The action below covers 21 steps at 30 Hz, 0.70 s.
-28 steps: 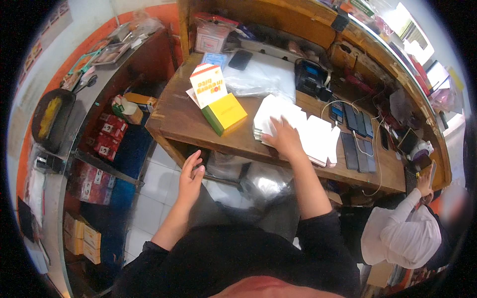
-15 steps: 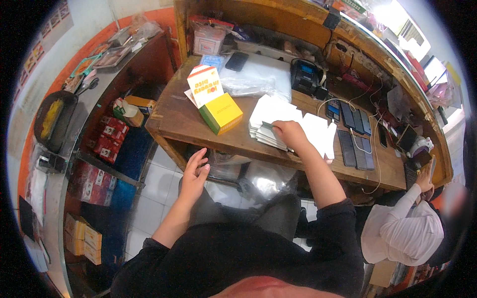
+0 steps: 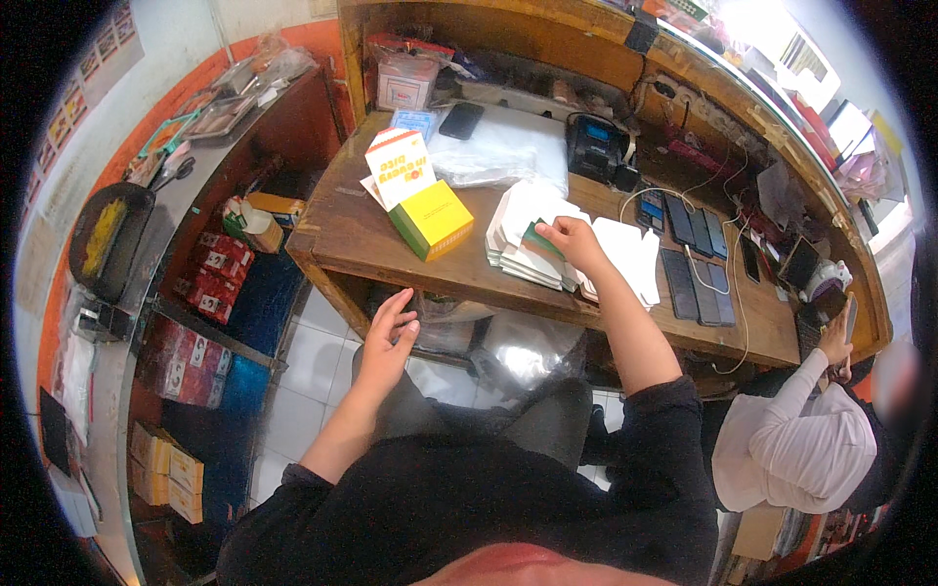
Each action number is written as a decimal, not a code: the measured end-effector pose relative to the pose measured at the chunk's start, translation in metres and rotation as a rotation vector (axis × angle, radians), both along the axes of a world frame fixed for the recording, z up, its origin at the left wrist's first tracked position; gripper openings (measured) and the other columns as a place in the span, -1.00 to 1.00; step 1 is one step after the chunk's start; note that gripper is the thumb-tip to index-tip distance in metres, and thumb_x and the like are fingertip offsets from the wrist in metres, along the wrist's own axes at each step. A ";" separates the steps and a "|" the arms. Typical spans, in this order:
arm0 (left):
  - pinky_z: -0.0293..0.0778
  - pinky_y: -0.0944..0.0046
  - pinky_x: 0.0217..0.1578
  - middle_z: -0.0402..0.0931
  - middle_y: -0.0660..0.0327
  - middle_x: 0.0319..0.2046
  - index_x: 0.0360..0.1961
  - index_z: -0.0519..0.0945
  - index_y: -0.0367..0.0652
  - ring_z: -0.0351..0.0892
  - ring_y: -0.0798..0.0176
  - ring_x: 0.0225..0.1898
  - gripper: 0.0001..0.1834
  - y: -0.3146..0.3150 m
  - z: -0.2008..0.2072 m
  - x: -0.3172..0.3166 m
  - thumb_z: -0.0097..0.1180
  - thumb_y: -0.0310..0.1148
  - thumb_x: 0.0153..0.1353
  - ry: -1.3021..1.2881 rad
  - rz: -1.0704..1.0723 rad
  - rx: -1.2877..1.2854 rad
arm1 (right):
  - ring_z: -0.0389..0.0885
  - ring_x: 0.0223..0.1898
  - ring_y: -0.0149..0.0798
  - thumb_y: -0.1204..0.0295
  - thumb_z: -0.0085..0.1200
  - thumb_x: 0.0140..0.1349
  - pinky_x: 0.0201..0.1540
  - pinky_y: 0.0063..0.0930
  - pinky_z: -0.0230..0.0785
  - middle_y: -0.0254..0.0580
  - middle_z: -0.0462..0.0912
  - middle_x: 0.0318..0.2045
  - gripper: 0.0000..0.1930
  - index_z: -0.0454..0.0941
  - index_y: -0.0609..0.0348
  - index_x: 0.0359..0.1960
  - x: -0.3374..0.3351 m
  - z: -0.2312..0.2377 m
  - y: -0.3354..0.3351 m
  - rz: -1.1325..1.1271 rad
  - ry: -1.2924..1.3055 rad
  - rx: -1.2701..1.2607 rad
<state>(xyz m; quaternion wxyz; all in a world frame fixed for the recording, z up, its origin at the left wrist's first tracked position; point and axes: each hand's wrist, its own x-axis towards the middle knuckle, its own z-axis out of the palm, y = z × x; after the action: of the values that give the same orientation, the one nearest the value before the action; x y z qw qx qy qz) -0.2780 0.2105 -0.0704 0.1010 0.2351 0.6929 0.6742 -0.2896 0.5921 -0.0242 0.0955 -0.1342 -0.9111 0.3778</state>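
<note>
My right hand pinches the green edge of a flat carton at the top of a stack of white flat cartons. The stack lies on the wooden desk, fanned unevenly, and more white pieces spread to its right. To the left of the stack stands a yellow and green box with its white printed flap raised. My left hand hangs in front of the desk edge, fingers apart, holding nothing.
Several phones and white cables lie on the desk's right side. Behind the stack are a plastic-wrapped white bundle and a small black machine. A person in a white top sits at right. Shelves with red boxes stand left.
My right hand has shifted slightly up and turned, tilting the pinched carton so more of its green face shows. My left hand stays nearly in place.
</note>
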 end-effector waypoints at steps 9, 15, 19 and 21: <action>0.35 0.16 0.17 0.12 0.10 0.34 0.32 0.31 -0.09 0.46 0.16 0.13 -0.45 -0.010 -0.003 0.001 0.08 -0.36 0.32 -0.032 0.026 -0.024 | 0.60 -0.12 -0.03 0.25 0.02 0.27 -0.09 -0.16 0.44 -0.19 0.65 -0.18 -0.69 0.51 -0.08 0.03 0.010 0.001 -0.032 0.077 -0.039 0.577; 0.35 0.17 0.17 0.12 0.09 0.34 0.32 0.31 -0.10 0.47 0.17 0.12 -0.45 -0.008 -0.001 0.001 0.08 -0.35 0.32 -0.048 0.024 0.003 | 0.58 -0.41 -0.22 0.46 -0.02 0.14 -0.29 -0.31 0.46 -0.33 0.61 -0.32 -0.58 0.51 -0.23 0.07 0.024 0.003 -0.045 0.041 0.318 1.003; 0.36 0.16 0.15 0.15 0.08 0.32 0.32 0.31 -0.11 0.46 0.17 0.12 -0.44 -0.006 -0.001 -0.001 0.10 -0.34 0.31 -0.018 0.018 -0.018 | 0.59 -0.42 -0.25 0.47 -0.01 0.12 -0.38 -0.33 0.44 -0.39 0.62 -0.38 -0.58 0.54 -0.19 0.05 0.031 0.032 -0.041 -0.202 0.415 1.094; 0.35 0.14 0.15 0.19 0.08 0.31 0.31 0.31 -0.11 0.42 0.14 0.17 -0.41 -0.009 0.001 0.000 0.14 -0.30 0.28 0.005 0.029 -0.079 | 0.63 -0.37 -0.20 0.40 0.06 0.09 -0.36 -0.25 0.46 -0.31 0.66 -0.34 -0.66 0.57 -0.15 -0.04 0.041 0.059 -0.046 -0.292 0.541 0.951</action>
<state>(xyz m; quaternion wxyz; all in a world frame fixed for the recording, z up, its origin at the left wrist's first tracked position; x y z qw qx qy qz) -0.2780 0.2016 -0.0699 0.0988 0.2224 0.7226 0.6470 -0.2486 0.5464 0.0349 0.4269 -0.0994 -0.8961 -0.0704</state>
